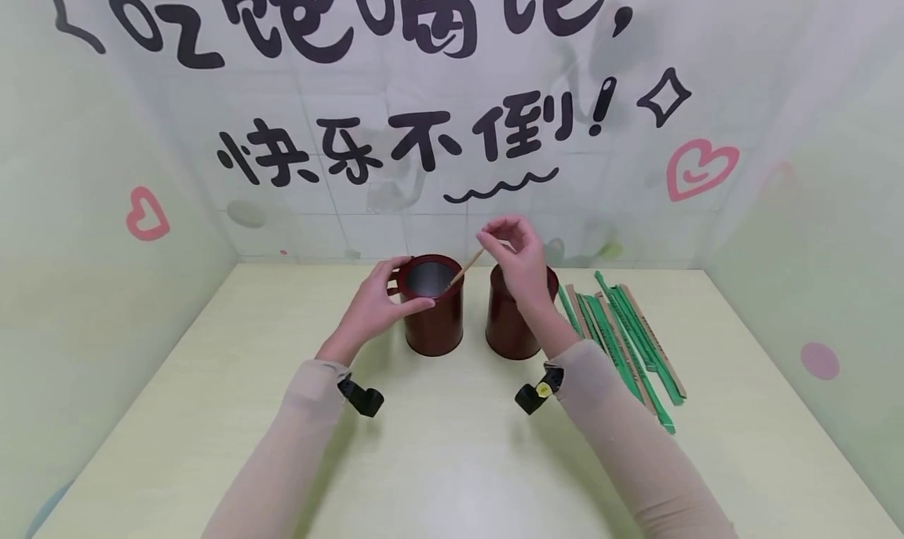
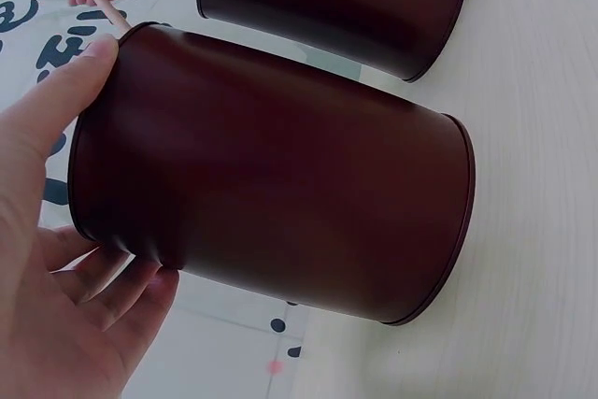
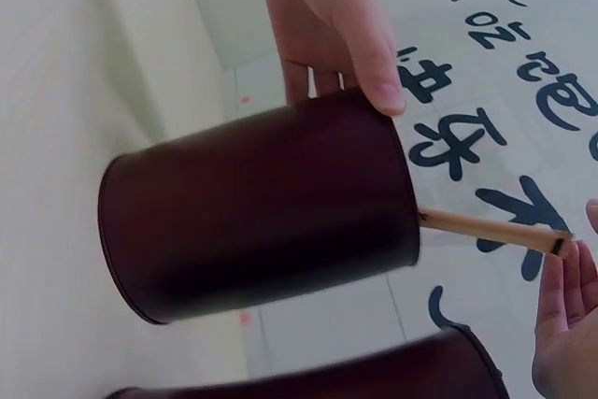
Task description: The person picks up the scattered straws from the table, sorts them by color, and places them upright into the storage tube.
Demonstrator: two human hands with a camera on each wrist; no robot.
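My left hand point(image 1: 374, 304) grips the upper part of a dark red cylindrical container point(image 1: 434, 327), thumb at the rim and the other fingers around its far side. The container stands upright on the table, its open mouth showing a grey inside. A slim light-brown stick point(image 3: 495, 229) slants out over the rim with its lower end inside the container. My right hand point(image 1: 519, 256) pinches the stick's upper end between thumb and fingers. A second dark red container point(image 1: 510, 331) stands just to the right, its mouth partly hidden behind my right hand.
Several long, narrow green strips point(image 1: 613, 343) and brown strips point(image 1: 660, 343) lie in a loose bundle on the pale table point(image 1: 452, 453), right of the containers. A printed backdrop point(image 1: 395, 233) rises close behind the containers, with side walls left and right.
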